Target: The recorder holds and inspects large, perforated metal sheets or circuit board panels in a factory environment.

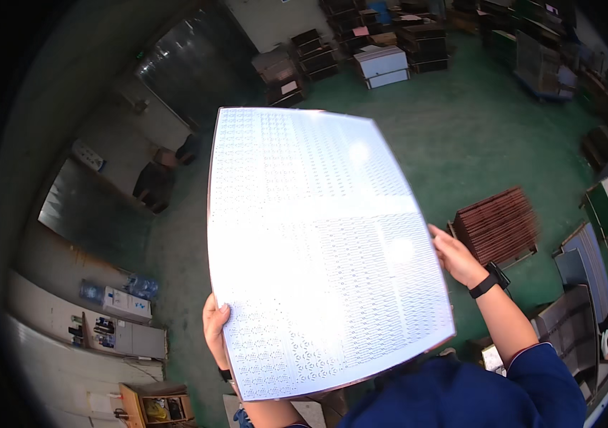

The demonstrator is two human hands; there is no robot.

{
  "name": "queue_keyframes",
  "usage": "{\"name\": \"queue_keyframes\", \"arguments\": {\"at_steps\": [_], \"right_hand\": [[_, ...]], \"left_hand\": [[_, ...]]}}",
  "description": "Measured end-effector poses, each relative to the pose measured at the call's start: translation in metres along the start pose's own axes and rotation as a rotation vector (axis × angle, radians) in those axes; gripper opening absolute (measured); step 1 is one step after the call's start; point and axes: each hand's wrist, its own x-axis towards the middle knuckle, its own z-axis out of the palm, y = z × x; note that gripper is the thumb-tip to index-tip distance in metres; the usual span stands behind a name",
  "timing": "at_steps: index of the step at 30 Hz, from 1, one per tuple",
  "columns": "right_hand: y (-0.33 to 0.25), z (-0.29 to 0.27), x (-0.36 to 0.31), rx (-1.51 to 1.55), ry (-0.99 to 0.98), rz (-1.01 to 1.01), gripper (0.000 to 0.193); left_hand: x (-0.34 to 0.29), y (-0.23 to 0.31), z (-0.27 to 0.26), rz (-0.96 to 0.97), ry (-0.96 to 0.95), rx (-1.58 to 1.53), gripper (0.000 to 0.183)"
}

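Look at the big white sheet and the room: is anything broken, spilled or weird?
Nothing looks plainly broken or spilled. The only odd bit is glare on the white sheet, held between the left hand and right hand; it washes out some pattern.

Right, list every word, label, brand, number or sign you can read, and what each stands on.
None is readable.
Patterned white panel: rows of tiny dark marks, too small to make out, partly lost in glare.
White carton by the blue water jugs: markings too small and blurred.
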Motion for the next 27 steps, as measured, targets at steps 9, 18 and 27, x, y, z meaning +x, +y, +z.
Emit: {"name": "queue_keyframes", "arguments": {"at_steps": [9,18,27], "right_hand": [[-0.057,-0.016,-0.034,0.462,0.023,-0.336,0.037],[-0.051,-0.002,-0.065,0.578,0.004,-0.586,0.039],[-0.113,-0.145,-0.14,0.528,0.283,-0.936,0.032]], "left_hand": [[0.013,-0.065,-0.016,-0.008,-0.323,-0.543,0.044],[-0.036,-0.153,0.069,-0.19,0.1,-0.634,0.045],[-0.01,-0.156,0.034,-0.089,0.084,-0.312,0.04]]}}
